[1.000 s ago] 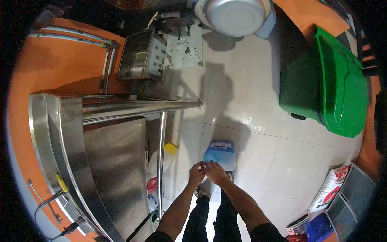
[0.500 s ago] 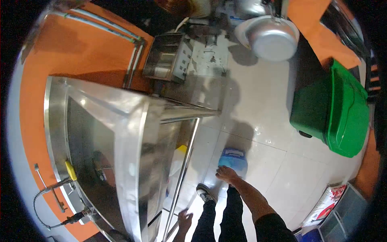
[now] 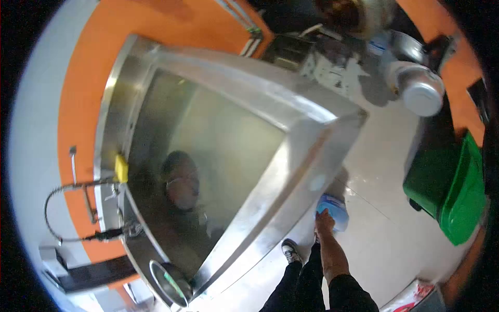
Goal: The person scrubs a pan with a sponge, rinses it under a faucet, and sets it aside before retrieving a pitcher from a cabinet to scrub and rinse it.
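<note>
My right hand is closed at the top of a blue translucent plastic jug, held low beside my legs and over the floor. The jug's handle is mostly hidden by my fingers. To the left of the jug stands a large stainless steel sink, filled with cloudy water that carries a person's reflection. My left hand is out of view.
A yellow sponge lies on the sink's back ledge by a spring-hose tap. A metal bowl sits at the near corner. On the right stand a green bin and a silver pot.
My view has swung left, so the sink basin now fills the middle. My left hand has dropped out of sight. The right hand stays on the blue jug.
</note>
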